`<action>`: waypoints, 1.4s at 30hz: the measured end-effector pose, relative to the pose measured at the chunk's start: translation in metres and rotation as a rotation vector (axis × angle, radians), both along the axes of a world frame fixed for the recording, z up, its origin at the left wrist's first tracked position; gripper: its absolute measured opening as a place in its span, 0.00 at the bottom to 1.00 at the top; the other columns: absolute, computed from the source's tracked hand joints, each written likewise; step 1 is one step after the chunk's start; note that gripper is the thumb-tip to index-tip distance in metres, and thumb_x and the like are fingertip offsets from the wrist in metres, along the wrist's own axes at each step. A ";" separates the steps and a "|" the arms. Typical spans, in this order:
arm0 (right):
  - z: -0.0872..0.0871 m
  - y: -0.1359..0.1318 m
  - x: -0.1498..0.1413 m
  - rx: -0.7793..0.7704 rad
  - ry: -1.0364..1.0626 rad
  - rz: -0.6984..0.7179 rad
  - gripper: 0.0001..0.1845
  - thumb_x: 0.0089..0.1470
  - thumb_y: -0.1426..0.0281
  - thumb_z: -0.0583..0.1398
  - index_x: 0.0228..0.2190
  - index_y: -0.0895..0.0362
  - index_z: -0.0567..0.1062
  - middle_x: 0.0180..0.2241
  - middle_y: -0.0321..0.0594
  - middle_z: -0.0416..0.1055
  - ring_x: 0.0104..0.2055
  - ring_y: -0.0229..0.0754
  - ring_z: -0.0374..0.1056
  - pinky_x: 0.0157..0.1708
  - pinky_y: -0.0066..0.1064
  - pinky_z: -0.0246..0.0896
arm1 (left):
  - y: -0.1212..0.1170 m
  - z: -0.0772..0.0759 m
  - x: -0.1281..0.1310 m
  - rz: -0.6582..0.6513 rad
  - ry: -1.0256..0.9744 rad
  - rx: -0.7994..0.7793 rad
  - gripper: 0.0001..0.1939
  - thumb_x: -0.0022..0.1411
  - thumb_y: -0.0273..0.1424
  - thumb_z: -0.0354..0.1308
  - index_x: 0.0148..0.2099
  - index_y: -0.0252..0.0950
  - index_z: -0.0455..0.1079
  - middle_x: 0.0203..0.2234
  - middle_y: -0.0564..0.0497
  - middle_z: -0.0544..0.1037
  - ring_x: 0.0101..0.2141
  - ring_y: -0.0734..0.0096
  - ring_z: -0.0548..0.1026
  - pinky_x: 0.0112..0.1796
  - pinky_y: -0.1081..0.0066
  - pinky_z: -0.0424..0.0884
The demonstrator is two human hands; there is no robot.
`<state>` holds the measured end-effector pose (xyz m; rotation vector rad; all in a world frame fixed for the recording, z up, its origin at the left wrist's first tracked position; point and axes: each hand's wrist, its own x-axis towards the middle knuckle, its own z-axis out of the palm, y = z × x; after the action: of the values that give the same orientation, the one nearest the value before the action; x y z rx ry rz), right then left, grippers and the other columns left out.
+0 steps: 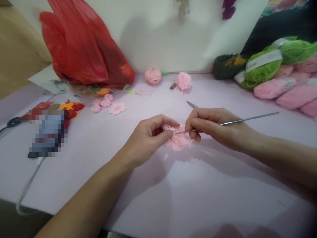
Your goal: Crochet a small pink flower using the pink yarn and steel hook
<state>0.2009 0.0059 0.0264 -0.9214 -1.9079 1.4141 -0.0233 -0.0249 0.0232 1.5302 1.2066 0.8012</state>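
Pink crochet flower (177, 140) sits over the table, its near edge hidden inside the closed fingers of the left hand (148, 138). The right hand (213, 127) grips a steel crochet hook (247, 119) between thumb and fingers, and its tip is lost among the stitches. A metal point (192, 104) juts out behind the right hand, its rest hidden. Pixelation masks an object (48, 132) at left. Beyond lie two yarn balls (153, 75), small flowers (117, 108), a red bag (84, 46), and skeins (297, 96) cut off at the right edge.
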 end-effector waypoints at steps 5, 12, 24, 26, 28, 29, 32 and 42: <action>0.002 0.000 0.000 0.012 -0.037 0.001 0.13 0.64 0.66 0.56 0.30 0.54 0.77 0.27 0.34 0.73 0.29 0.34 0.68 0.31 0.27 0.65 | 0.000 0.000 0.000 0.001 0.024 0.004 0.08 0.64 0.31 0.58 0.45 0.42 0.76 0.32 0.53 0.75 0.31 0.74 0.70 0.33 0.72 0.65; -0.001 -0.003 -0.003 0.015 -0.052 -0.026 0.13 0.64 0.66 0.56 0.29 0.54 0.77 0.27 0.36 0.73 0.30 0.36 0.69 0.32 0.27 0.66 | -0.001 -0.001 0.002 -0.018 0.047 0.002 0.09 0.63 0.31 0.58 0.45 0.40 0.76 0.34 0.51 0.77 0.32 0.71 0.72 0.31 0.71 0.65; -0.004 0.003 -0.001 -0.102 0.031 0.036 0.12 0.63 0.66 0.57 0.30 0.55 0.78 0.27 0.35 0.74 0.30 0.34 0.68 0.32 0.26 0.64 | -0.001 0.000 0.003 -0.016 0.039 -0.011 0.08 0.63 0.31 0.59 0.44 0.40 0.76 0.33 0.51 0.78 0.32 0.72 0.71 0.31 0.71 0.63; -0.008 0.004 -0.001 -0.190 0.101 0.042 0.12 0.62 0.66 0.58 0.30 0.56 0.78 0.27 0.36 0.74 0.30 0.34 0.68 0.31 0.26 0.63 | -0.001 0.000 0.003 -0.014 0.028 -0.011 0.07 0.63 0.31 0.60 0.44 0.41 0.76 0.32 0.52 0.77 0.31 0.73 0.70 0.31 0.72 0.62; -0.011 0.005 -0.002 -0.294 0.171 0.039 0.12 0.62 0.66 0.59 0.30 0.58 0.79 0.27 0.37 0.74 0.30 0.34 0.68 0.31 0.26 0.63 | 0.000 -0.001 0.003 -0.015 0.010 -0.008 0.07 0.63 0.32 0.60 0.43 0.41 0.76 0.31 0.53 0.76 0.31 0.74 0.69 0.31 0.72 0.62; -0.013 0.005 -0.003 -0.338 0.197 0.036 0.12 0.62 0.67 0.59 0.30 0.58 0.79 0.27 0.37 0.73 0.30 0.33 0.68 0.32 0.25 0.63 | 0.000 -0.002 0.004 -0.015 0.001 -0.007 0.07 0.63 0.32 0.61 0.43 0.41 0.76 0.31 0.53 0.76 0.30 0.75 0.69 0.31 0.72 0.62; -0.017 0.005 -0.005 -0.423 0.254 0.033 0.12 0.62 0.69 0.58 0.30 0.59 0.78 0.26 0.37 0.73 0.30 0.32 0.67 0.31 0.22 0.63 | 0.001 -0.004 0.004 -0.006 -0.023 -0.033 0.07 0.63 0.33 0.61 0.44 0.40 0.76 0.31 0.53 0.76 0.31 0.75 0.69 0.31 0.72 0.62; -0.020 0.007 -0.005 -0.555 0.372 0.028 0.12 0.61 0.68 0.60 0.29 0.61 0.78 0.25 0.37 0.72 0.27 0.30 0.67 0.28 0.19 0.63 | 0.001 -0.007 0.001 -0.032 -0.135 -0.073 0.08 0.64 0.37 0.62 0.44 0.42 0.76 0.34 0.55 0.76 0.32 0.79 0.69 0.35 0.76 0.65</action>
<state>0.1959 0.0134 0.0066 -0.7933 -1.2796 2.0209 -0.0223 -0.0235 0.0162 1.4104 1.0981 0.8169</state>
